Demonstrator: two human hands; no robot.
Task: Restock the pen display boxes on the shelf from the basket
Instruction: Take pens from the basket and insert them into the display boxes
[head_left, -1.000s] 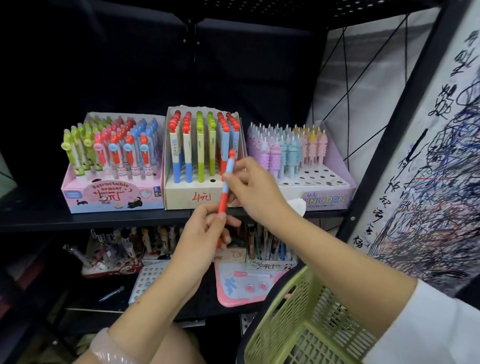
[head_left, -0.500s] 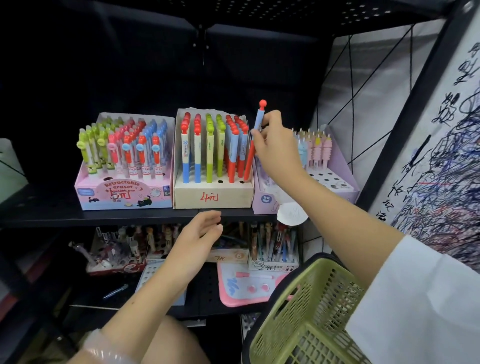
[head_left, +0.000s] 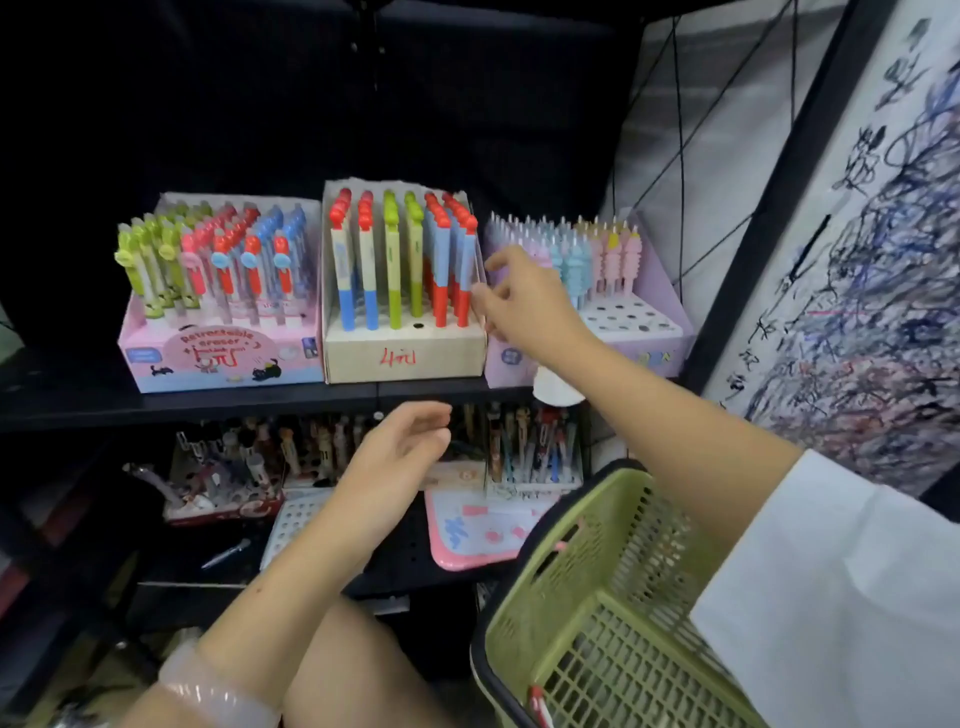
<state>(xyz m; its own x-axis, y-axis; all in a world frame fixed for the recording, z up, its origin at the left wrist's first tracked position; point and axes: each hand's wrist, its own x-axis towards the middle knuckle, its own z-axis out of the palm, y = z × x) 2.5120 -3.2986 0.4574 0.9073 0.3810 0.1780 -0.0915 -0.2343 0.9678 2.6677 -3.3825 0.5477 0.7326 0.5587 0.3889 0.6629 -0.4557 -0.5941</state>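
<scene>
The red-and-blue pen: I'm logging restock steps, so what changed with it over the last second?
The left hand let go of it; the right hand lifted it to the middle box, where the pen now stands at the right end, fingertips beside it. Boxes and basket stayed put.

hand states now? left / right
Left hand: open, fingers loosely curled, holding nothing.
Right hand: open beside the middle pen box, fingertips at a red-and-blue pen; no grip visible.

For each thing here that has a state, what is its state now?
left hand: open, holding nothing
right hand: open, beside the middle box, holding nothing
middle pen box: nearly full, one front hole empty
unicorn pen box: front holes empty
eraser box: full
green basket: on the arm
</scene>
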